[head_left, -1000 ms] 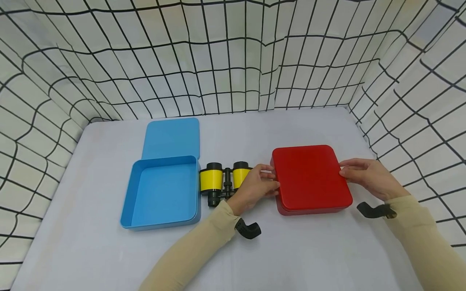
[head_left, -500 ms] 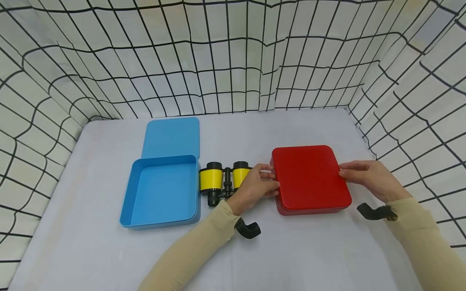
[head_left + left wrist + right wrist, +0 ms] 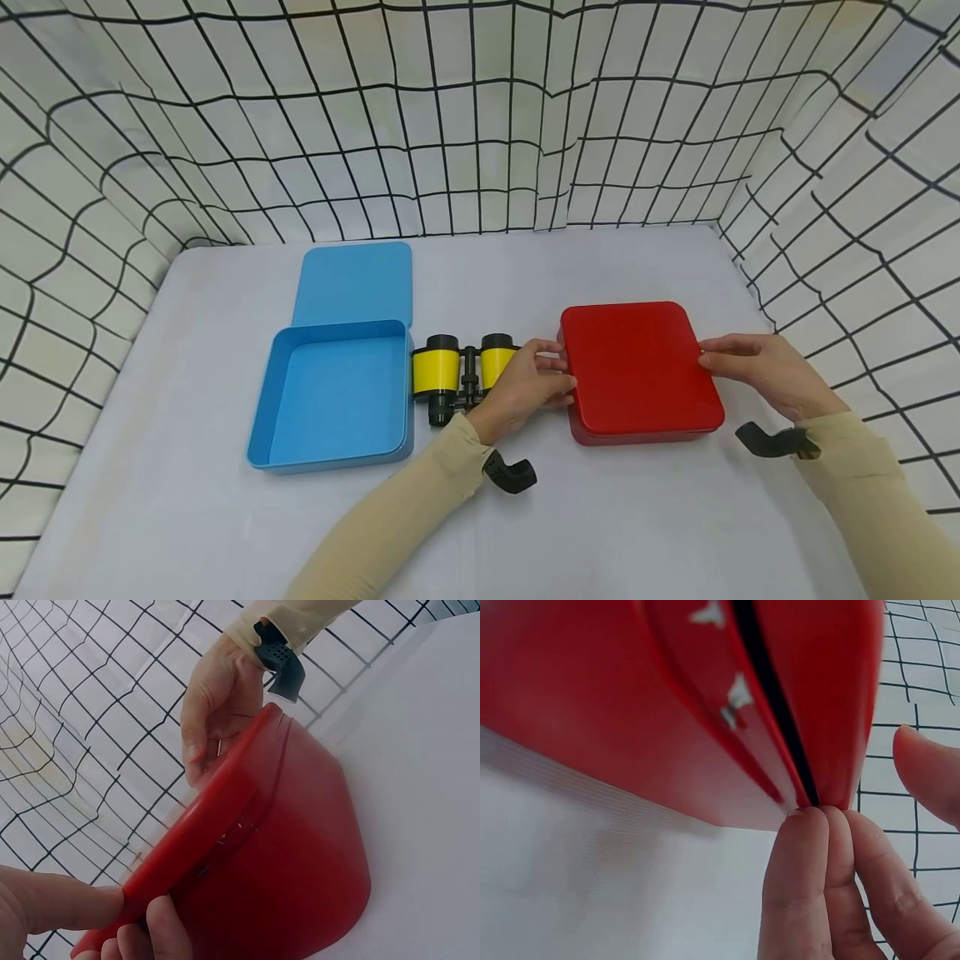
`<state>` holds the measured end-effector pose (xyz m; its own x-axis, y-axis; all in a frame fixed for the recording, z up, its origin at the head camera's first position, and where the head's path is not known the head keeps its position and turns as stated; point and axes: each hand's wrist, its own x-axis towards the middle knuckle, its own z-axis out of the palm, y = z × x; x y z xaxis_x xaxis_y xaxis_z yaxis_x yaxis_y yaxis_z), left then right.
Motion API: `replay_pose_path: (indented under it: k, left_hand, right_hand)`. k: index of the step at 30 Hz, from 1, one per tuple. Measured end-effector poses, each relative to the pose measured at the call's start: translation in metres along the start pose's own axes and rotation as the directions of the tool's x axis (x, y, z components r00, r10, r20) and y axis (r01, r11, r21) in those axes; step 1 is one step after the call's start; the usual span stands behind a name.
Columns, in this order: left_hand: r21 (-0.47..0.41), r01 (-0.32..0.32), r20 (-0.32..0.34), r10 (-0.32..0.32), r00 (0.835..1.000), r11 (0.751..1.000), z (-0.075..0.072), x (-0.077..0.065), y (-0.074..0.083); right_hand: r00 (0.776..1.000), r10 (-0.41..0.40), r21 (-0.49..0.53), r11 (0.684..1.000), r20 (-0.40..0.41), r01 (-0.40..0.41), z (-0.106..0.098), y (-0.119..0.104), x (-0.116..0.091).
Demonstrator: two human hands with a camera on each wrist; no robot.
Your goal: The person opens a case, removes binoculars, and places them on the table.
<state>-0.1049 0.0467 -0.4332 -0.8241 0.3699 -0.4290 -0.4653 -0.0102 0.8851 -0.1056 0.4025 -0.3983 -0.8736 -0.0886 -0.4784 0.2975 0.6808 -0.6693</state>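
A red box [image 3: 637, 367] with its lid on lies on the right of the table. In the right wrist view a dark gap runs between its lid [image 3: 840, 682] and its side. My left hand [image 3: 527, 385] is at the box's left edge; in the left wrist view its thumb [image 3: 82, 904] presses the lid's rim and its fingers [image 3: 166, 926] bend in just below. My right hand [image 3: 768, 371] is at the opposite edge. Its straight fingertips [image 3: 810, 832] touch the rim at the gap, while its thumb [image 3: 930, 765] stands away from the lid.
Black-and-yellow binoculars [image 3: 437, 371] lie left of the red box, partly behind my left hand. Beside them stands an uncovered blue box [image 3: 337, 392], with a flat blue lid [image 3: 356, 283] behind it. White walls with a black grid [image 3: 442, 108] bound the table [image 3: 187, 525].
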Motion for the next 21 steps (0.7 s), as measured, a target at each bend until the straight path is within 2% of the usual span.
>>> replay_pose_path:
  k: [21]
  left_hand:
    - [-0.033, 0.005, 0.009, -0.005, 1.000, 0.999, -0.0020, -0.0003, 0.0000]
  right_hand:
    - [1.000, -0.027, 0.012, 1.000, -0.016, 0.027, -0.0009, 0.0014, -0.0065]
